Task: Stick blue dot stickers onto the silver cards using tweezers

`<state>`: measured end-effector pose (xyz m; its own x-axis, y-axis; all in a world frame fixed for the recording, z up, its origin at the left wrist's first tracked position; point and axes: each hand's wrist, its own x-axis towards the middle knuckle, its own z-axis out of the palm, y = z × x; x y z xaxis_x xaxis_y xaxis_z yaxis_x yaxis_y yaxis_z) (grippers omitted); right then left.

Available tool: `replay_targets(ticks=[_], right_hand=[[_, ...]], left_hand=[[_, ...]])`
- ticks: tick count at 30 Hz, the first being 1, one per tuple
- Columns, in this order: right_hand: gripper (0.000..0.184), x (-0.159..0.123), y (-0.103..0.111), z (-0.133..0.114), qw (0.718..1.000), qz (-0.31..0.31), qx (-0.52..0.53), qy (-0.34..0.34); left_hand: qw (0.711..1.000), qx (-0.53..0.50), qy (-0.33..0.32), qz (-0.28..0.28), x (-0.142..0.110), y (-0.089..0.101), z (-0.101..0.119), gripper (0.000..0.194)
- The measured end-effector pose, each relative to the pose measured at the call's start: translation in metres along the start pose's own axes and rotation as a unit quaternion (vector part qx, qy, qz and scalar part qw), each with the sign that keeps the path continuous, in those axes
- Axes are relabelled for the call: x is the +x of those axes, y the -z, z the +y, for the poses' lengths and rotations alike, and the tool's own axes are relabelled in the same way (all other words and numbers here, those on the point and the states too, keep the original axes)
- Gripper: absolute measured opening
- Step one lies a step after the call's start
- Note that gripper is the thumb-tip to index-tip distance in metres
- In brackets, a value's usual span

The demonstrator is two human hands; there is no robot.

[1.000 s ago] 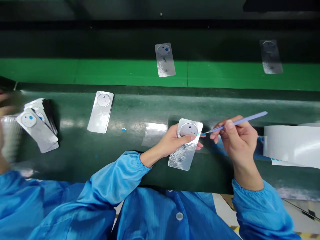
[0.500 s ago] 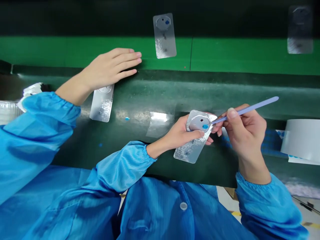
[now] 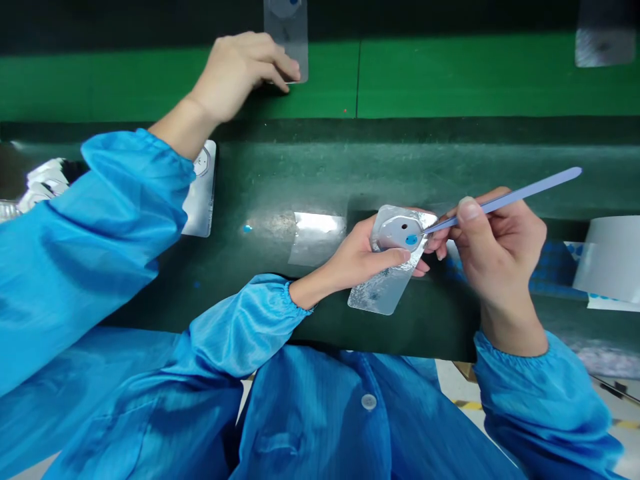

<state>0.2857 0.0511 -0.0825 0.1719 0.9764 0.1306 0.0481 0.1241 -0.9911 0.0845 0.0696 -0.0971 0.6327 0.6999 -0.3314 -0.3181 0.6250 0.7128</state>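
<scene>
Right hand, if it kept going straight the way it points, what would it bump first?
The silver card in the left hand, by its blue dot, though depth is hard to judge here.

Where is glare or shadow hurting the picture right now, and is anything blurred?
Head view: glare whitens the foil card in the left hand and the shiny film patch on the dark green mat; the top edge sinks into shadow; nothing is badly blurred.

Left hand (image 3: 357, 257), right hand (image 3: 500, 257) — close together
</scene>
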Motion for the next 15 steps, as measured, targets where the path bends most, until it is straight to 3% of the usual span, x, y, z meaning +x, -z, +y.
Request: replay_targets(ticks=[9, 12, 15], right_hand=[[0.029, -0.005, -0.001, 0.0, 0.999, 0.005, -0.034, 0.001], [0.027, -0.002, -0.006, 0.004, 0.991, 0.074, -0.005, 0.109], [0.028, 0.004, -0.01, 0.008, 0.95, 0.167, 0.024, 0.263]], left_hand=[[1.0, -0.016, -0.019, -0.009, 0.0, -0.002, -0.004, 0.053], [1.0, 0.005, -0.008, -0.002, 0.001, -0.002, -0.004, 0.055], [1.0, 0.003, -0.011, 0.004, 0.003, -0.001, -0.005, 0.066]])
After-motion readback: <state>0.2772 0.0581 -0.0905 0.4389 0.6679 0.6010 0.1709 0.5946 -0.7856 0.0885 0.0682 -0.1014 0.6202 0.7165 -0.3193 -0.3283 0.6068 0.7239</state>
